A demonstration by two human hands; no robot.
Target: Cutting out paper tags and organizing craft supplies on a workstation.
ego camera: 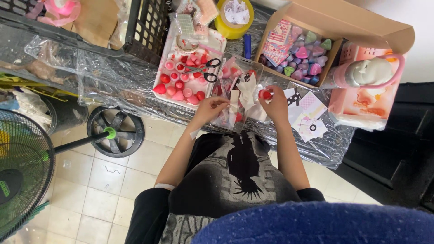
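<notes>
Head view, white strip (234, 101) upright, left hand (209, 108) pinching it

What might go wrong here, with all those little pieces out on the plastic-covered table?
The clear packet under both hands sits near the table edge, so it may slide off onto the floor. The right hand pinches a small red piece that might drop. The scissors lie on the crowded white tray, where a reaching hand might catch them.

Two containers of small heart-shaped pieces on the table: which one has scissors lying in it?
The white tray of red and pink pieces, left of the hands; black-handled scissors lie across it. The cardboard box at upper right holds pastel pieces, no scissors.
</notes>
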